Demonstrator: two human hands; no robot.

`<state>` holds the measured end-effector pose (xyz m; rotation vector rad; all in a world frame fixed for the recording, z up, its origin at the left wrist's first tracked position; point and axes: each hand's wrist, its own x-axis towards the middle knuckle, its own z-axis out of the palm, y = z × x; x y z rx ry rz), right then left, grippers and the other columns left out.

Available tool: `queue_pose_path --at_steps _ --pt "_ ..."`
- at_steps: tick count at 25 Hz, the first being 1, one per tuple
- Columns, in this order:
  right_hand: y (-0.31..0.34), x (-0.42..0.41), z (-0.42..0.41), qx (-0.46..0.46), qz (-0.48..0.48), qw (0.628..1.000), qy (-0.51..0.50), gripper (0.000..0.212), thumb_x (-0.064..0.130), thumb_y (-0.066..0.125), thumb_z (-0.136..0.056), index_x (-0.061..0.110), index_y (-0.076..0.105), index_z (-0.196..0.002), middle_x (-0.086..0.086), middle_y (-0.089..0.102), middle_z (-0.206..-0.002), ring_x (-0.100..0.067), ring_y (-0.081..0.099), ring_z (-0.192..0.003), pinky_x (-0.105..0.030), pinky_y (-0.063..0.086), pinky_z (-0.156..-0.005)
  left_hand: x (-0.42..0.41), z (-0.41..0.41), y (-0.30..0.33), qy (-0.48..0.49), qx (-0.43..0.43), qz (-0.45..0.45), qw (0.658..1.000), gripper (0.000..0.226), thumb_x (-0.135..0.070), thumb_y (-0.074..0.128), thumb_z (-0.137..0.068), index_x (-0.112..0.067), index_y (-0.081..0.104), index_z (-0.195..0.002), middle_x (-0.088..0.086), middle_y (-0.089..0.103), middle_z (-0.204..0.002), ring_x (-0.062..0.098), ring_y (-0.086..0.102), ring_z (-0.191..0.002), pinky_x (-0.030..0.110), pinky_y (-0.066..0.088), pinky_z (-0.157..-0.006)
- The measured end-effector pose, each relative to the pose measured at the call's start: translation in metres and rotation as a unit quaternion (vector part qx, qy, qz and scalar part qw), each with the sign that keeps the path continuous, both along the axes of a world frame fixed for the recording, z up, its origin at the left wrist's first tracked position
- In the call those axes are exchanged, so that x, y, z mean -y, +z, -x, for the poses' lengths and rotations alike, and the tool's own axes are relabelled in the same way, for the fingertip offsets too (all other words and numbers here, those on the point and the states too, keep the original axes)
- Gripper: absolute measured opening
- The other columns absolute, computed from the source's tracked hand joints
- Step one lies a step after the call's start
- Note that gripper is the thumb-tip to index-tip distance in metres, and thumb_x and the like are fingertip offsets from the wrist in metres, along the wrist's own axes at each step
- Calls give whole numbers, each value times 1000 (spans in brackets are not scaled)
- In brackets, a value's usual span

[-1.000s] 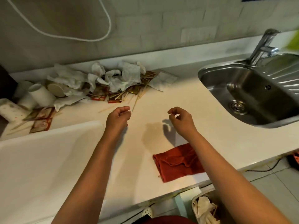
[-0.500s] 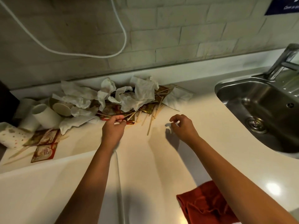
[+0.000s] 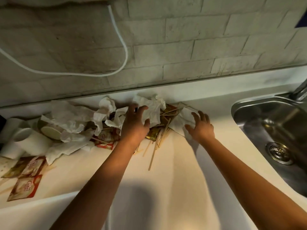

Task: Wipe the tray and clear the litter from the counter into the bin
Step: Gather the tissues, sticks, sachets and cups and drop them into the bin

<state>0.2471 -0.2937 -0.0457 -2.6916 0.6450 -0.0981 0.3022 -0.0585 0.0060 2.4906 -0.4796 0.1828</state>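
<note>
Hands, half a second earlier curled short of the litter, now spread over it: left hand (image 3: 135, 125) on crumpled napkins (image 3: 150, 107), right hand (image 3: 200, 128) on a flat napkin (image 3: 180, 119), gathering under way.

wall (image 3: 191, 47): grey brick | cable (image 3: 123, 47): white | sink (image 3: 269, 123): steel, right
</note>
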Motion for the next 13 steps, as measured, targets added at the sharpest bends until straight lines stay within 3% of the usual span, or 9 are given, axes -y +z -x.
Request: queue_pose_path --at_steps 2,4,5,7,10,13 --pt "-7 7 -8 -55 36 998 12 72 56 48 -87 27 21 -146 1 4 -158 -27 -1 -145 -51 16 -114 17 -13 -4 -16 -20 -65 998 59 -29 57 -88 -32 31 -141 5 13 -154 26 18 -142 38 32 -109" --pt "-13 8 -10 -70 60 996 20 62 59 45 -86 33 33 -141 2 6 -158 -26 -4 -145 -51 10 -115 29 -25 -11 -30 -44 -133 990 71 -33 59 -87 -36 18 -146 6 3 -157 30 13 -143 43 29 -113" --pt "-17 7 -10 -55 56 997 18 54 56 46 -87 34 43 -136 2 12 -157 -25 -1 -145 -50 11 -115 32 -29 -15 -31 -53 -159 985 74 -33 59 -87 -36 15 -146 8 6 -157 32 19 -142 45 30 -112" --pt "-25 3 -10 1 14 1000 15 40 45 50 -89 29 56 -125 2 30 -152 -23 13 -144 -46 15 -114 36 -37 -24 -20 -54 -168 984 62 -29 57 -90 -33 27 -143 10 32 -149 30 39 -131 45 36 -106" --pt "-27 -5 -7 116 -87 989 -15 27 22 58 -88 15 65 -113 -4 53 -134 -23 41 -128 -43 24 -109 35 -36 -24 15 1 -82 997 30 -22 50 -94 -24 58 -123 4 61 -125 23 55 -115 44 39 -102" --pt "-19 -7 7 207 -146 965 -65 24 9 50 -90 7 62 -111 -12 62 -110 -35 54 -106 -45 40 -96 26 -26 -8 61 62 68 994 26 -19 50 -94 -18 63 -116 3 66 -116 18 62 -104 36 45 -96"
